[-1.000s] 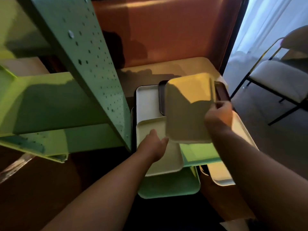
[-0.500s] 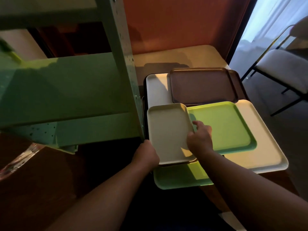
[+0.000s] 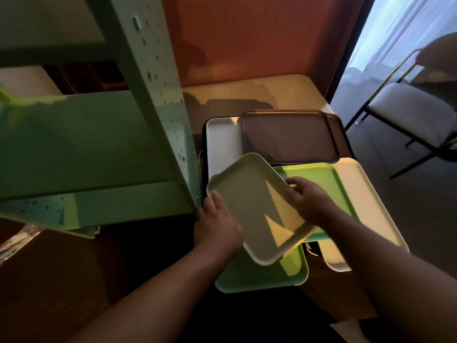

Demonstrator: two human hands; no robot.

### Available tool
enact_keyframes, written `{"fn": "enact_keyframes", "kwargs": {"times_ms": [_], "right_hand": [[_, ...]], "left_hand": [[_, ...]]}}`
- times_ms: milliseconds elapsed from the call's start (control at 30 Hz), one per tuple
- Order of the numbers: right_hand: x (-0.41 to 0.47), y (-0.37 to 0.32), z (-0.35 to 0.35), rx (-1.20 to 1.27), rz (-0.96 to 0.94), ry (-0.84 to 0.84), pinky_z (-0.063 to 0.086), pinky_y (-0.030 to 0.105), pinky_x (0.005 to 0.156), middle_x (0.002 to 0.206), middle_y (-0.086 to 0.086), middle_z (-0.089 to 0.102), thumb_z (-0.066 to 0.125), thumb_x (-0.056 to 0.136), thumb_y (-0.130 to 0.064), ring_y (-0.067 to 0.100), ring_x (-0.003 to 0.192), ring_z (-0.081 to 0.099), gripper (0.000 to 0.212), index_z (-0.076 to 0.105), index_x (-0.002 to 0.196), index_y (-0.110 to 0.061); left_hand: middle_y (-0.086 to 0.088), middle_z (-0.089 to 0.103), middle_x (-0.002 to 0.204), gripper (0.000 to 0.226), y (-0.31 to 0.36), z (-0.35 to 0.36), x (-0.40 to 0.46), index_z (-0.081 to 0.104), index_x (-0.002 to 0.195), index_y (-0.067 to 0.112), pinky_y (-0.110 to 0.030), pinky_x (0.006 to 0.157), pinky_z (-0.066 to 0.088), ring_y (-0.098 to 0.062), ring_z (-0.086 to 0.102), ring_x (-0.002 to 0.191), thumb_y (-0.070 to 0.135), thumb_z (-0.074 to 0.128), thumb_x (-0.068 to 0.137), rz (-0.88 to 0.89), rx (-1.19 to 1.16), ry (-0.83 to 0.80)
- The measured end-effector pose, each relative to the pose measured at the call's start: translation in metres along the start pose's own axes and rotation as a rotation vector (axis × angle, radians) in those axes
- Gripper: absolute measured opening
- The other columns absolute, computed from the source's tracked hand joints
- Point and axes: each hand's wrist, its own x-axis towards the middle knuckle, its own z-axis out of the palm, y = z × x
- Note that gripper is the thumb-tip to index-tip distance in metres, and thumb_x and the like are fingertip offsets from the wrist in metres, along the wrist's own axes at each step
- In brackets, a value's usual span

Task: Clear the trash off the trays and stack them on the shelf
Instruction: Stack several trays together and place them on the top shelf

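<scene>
Head view: our left hand (image 3: 217,226) and right hand (image 3: 309,199) grasp an empty cream tray (image 3: 254,206) over the table's near edge; no trash shows, shelf (image 3: 81,144) stacking remains.

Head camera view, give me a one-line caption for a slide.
Both hands, left hand and right hand, grip a cream tray above overlapping trays beside a green shelf.

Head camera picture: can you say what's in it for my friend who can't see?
Two hands, the left hand and right hand, hold a small cream tray, turned at an angle, above a pile of green, white and brown trays on a table. A green metal shelf stands to the left.
</scene>
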Motion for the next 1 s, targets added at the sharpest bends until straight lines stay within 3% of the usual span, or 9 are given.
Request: {"fn": "enact_keyframes", "kwargs": {"times_ms": [133,233,300,400,533,600,733,900,1000], "right_hand": [[0.020,-0.001,-0.059,-0.175,-0.101,-0.197,0.060,0.042,0.085,0.099,-0.005,0.075,0.060,0.102,-0.027,0.015,0.086,0.070,0.025,0.069,0.120,-0.042],[0.031,-0.007,-0.084,-0.337,-0.135,-0.301,0.054,0.032,0.077,0.097,-0.005,0.071,0.057,0.103,-0.027,0.012,0.085,0.064,0.026,0.067,0.124,-0.040],[0.038,-0.005,-0.090,-0.266,-0.118,-0.367,0.055,0.036,0.083,0.104,0.000,0.074,0.060,0.102,-0.026,0.018,0.090,0.068,0.024,0.070,0.122,-0.033],[0.049,0.013,-0.087,-0.135,-0.067,-0.273,0.059,0.037,0.082,0.106,0.000,0.075,0.067,0.097,-0.031,0.022,0.095,0.072,0.017,0.072,0.112,-0.028],[0.058,0.048,-0.082,-0.112,0.065,-0.099,0.055,0.041,0.094,0.132,0.007,0.065,0.072,0.092,-0.040,0.025,0.111,0.064,0.056,0.056,0.141,-0.018],[0.056,0.063,-0.082,-0.052,0.120,-0.092,0.054,0.047,0.099,0.135,0.008,0.063,0.068,0.094,-0.039,0.028,0.117,0.062,0.058,0.050,0.145,-0.017],[0.053,0.078,-0.082,-0.007,0.091,-0.049,0.055,0.047,0.097,0.125,0.006,0.066,0.059,0.098,-0.024,0.026,0.111,0.063,0.041,0.055,0.139,-0.019],[0.053,0.089,-0.082,-0.263,-0.022,0.084,0.037,0.044,0.112,0.143,0.011,0.051,0.060,0.093,-0.017,0.032,0.133,0.043,0.057,0.048,0.148,-0.016],[0.053,0.096,-0.087,-0.316,0.130,0.102,0.038,0.046,0.110,0.146,0.015,0.042,0.063,0.089,-0.030,0.036,0.134,0.040,0.068,0.037,0.151,-0.017]], "left_hand": [[-0.018,0.009,0.164,0.086,0.030,-0.012,0.027,0.001,0.158,0.008,-0.046,0.117,0.024,-0.038,0.019,0.146,0.046,0.046,0.095,0.026,0.022,0.152],[-0.021,0.040,0.149,0.060,0.046,-0.015,0.055,0.033,0.147,0.006,-0.043,0.102,0.039,-0.037,0.044,0.131,0.040,0.043,0.099,-0.046,-0.142,0.106],[-0.019,0.061,0.125,0.037,0.055,-0.009,0.065,0.055,0.125,0.007,-0.038,0.086,0.042,-0.035,0.058,0.110,0.032,0.039,0.102,-0.055,-0.301,0.020],[-0.010,0.060,0.098,0.031,0.062,0.008,0.066,0.056,0.109,0.009,-0.035,0.073,0.038,-0.028,0.055,0.087,0.030,0.034,0.106,-0.153,-0.446,0.091],[-0.008,0.058,0.088,0.030,0.068,0.037,0.057,0.052,0.105,0.009,-0.036,0.069,0.041,-0.025,0.054,0.078,0.031,0.032,0.107,-0.314,-0.573,0.207],[-0.004,0.056,0.085,0.029,0.074,0.048,0.053,0.053,0.106,0.011,-0.032,0.062,0.038,-0.020,0.053,0.074,0.031,0.033,0.107,-0.337,-0.591,0.202],[-0.005,0.062,0.097,0.025,0.081,0.059,0.054,0.059,0.113,0.012,-0.034,0.070,0.046,-0.022,0.057,0.083,0.024,0.038,0.104,-0.371,-0.569,0.181],[-0.014,0.053,0.127,0.039,0.083,0.059,0.049,0.061,0.127,0.014,-0.046,0.093,0.049,-0.033,0.051,0.113,0.015,0.054,0.089,-0.378,-0.241,0.278],[-0.015,0.044,0.141,0.059,0.080,0.052,0.049,0.045,0.143,0.013,-0.047,0.096,0.046,-0.036,0.048,0.123,0.021,0.061,0.086,-0.460,-0.234,0.239]]}}
